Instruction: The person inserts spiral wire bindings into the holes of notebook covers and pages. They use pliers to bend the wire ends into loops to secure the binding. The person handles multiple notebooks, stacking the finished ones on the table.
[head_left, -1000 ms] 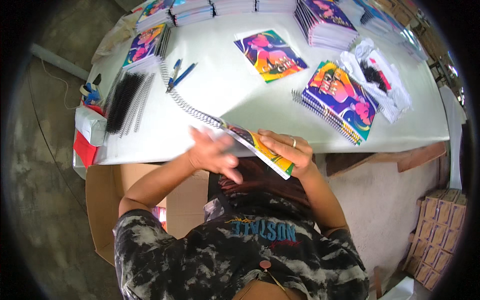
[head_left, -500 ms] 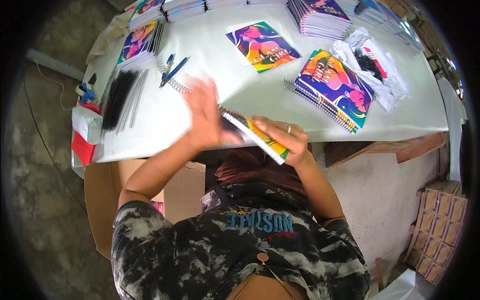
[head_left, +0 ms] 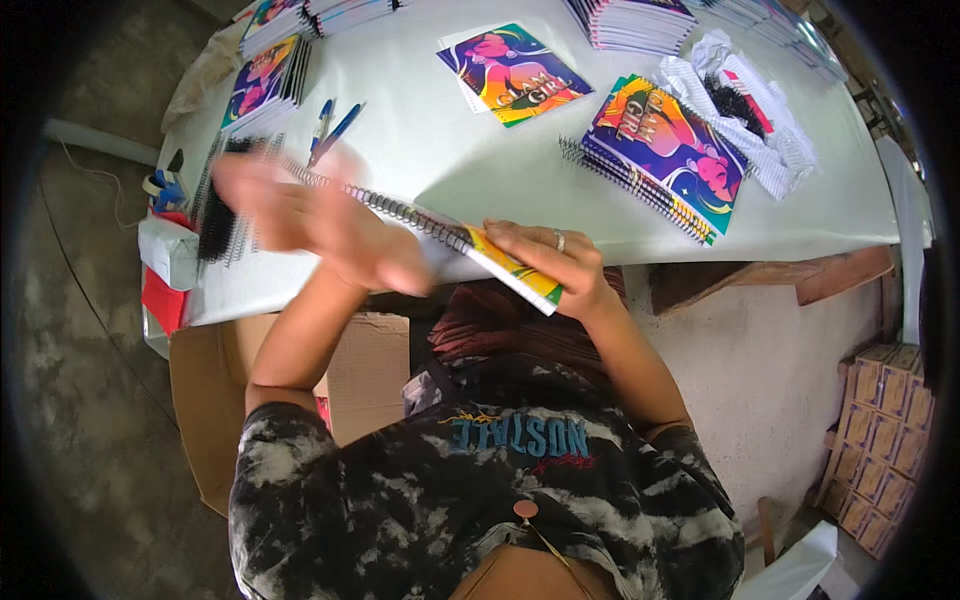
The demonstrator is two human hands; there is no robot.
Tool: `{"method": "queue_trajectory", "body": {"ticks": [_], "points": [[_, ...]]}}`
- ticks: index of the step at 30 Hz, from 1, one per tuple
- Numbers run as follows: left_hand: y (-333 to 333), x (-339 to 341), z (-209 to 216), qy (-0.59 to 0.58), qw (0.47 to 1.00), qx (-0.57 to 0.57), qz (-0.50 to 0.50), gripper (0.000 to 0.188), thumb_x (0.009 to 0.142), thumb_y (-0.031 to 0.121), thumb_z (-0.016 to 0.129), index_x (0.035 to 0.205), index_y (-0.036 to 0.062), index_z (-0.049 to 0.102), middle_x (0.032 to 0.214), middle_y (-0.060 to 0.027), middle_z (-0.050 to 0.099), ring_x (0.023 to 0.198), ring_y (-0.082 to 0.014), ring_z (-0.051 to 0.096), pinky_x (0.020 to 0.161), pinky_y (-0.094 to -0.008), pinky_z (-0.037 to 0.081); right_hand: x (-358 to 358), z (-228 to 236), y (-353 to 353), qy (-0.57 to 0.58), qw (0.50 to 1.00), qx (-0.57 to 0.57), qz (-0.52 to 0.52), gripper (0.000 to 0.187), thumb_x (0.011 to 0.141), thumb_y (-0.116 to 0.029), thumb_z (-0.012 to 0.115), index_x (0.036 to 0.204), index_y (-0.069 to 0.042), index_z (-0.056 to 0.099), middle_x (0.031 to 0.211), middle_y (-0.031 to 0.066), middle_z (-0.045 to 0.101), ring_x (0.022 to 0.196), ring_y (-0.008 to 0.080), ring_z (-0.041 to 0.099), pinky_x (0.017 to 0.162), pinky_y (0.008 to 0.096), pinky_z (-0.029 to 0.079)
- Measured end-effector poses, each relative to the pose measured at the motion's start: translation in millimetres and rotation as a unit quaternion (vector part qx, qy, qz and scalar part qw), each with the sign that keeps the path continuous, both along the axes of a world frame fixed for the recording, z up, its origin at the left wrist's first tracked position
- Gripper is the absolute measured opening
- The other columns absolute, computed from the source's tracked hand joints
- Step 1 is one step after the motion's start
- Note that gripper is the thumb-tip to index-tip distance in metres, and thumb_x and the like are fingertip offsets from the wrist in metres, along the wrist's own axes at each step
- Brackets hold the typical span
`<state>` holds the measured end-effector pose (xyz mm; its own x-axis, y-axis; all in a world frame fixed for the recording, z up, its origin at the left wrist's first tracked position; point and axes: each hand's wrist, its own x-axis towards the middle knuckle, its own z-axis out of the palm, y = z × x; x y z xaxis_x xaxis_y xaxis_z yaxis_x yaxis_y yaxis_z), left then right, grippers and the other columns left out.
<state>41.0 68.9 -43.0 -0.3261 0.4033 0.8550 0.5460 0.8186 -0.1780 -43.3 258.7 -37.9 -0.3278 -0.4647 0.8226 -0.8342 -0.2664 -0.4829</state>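
My right hand (head_left: pixel 562 264) is closed around a small notebook (head_left: pixel 512 274) with a yellow and green cover, held tilted at the table's near edge. A long dark spiral binding coil (head_left: pixel 405 214) sticks out from the notebook's spine edge toward the upper left. My left hand (head_left: pixel 325 225) is beside that coil, blurred by motion, with fingers stretched out and thumb apart. Whether its palm touches the coil cannot be made out. A stack of colourful notebooks (head_left: pixel 665 160) with coils along their edges lies to the right.
Farther back lie a loose cover (head_left: pixel 515 75) and a tall notebook stack (head_left: pixel 635 22). Two pens (head_left: pixel 335 132), more notebooks (head_left: pixel 265 85) and black coils (head_left: pixel 215 225) are at the left. Crumpled wrapping (head_left: pixel 790 160) lies right; a cardboard box (head_left: pixel 365 375) stands below the table edge.
My left hand has swept left, away from the notebook, uncovering the coil at its spine. My right hand keeps its hold. The whole view has shifted slightly.
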Motion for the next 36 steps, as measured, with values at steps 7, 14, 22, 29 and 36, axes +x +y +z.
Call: {"method": "queue_trajectory", "body": {"ticks": [7, 14, 22, 29, 36], "points": [[5.4, -7.6, 9.3, 0.046, 0.997, -0.012, -0.066, 0.087, 0.075, 0.067, 0.052, 0.133, 0.0041, 0.034, 0.132, -0.0333, 0.032, 0.129, -0.0454, 0.025, 0.103, -0.0596, 0.015, 1.5, 7.8, 3.9, -0.002, 0.999, 0.012, -0.037, 0.042, 0.069, -0.002, 0.068, 0.11, 0.0, 0.06, 0.105, 0.0143, 0.064, 0.089, 0.0256, 0.065, 0.074, 0.0336, 0.053], [4.7, -6.6, -8.0, -0.062, 0.997, 0.03, -0.022, 0.096, 0.068, 0.076, 0.047, 0.123, -0.0035, 0.042, 0.136, -0.0329, 0.023, 0.13, -0.0426, 0.022, 0.105, -0.0558, 0.01, 5.3, 4.5, -5.0, -0.017, 0.999, -0.012, -0.027, 0.043, 0.07, -0.002, 0.066, 0.113, -0.003, 0.059, 0.105, 0.0121, 0.064, 0.085, 0.024, 0.066, 0.072, 0.0328, 0.054], [8.7, -7.0, 28.0, -0.145, 0.982, 0.035, 0.118, 0.11, 0.066, 0.081, 0.041, 0.138, -0.0011, 0.024, 0.14, -0.024, 0.024, 0.13, -0.0439, 0.019, 0.105, -0.0569, 0.011, 18.0, 6.2, -11.0, -0.04, 0.998, 0.025, -0.041, 0.039, 0.07, -0.001, 0.065, 0.109, -0.005, 0.062, 0.102, 0.0117, 0.065, 0.086, 0.0235, 0.066, 0.069, 0.0333, 0.054], [13.1, -21.5, 63.6, -0.169, 0.982, 0.056, 0.065, 0.056, 0.087, 0.056, 0.037, 0.094, 0.0059, 0.06, 0.103, -0.0201, 0.054, 0.094, -0.0324, 0.053, 0.076, -0.0398, 0.042, 21.5, 12.0, -6.2, -0.323, 0.944, 0.01, 0.063, 0.035, 0.08, 0.002, 0.058, 0.114, -0.003, 0.058, 0.105, 0.0124, 0.064, 0.097, 0.0167, 0.062, 0.083, 0.0286, 0.047], [19.3, -53.9, 95.4, 0.099, 0.995, 0.032, 0.006, 0.054, 0.089, 0.051, 0.04, 0.104, 0.0005, 0.051, 0.118, -0.0217, 0.044, 0.107, -0.03, 0.043, 0.085, -0.039, 0.037, 18.3, 6.2, -6.9, -0.219, 0.974, 0.045, 0.018, 0.045, 0.076, 0.008, 0.053, 0.12, -0.005, 0.054, 0.113, 0.0138, 0.06, 0.103, 0.0239, 0.06, 0.087, 0.0312, 0.046]]}}
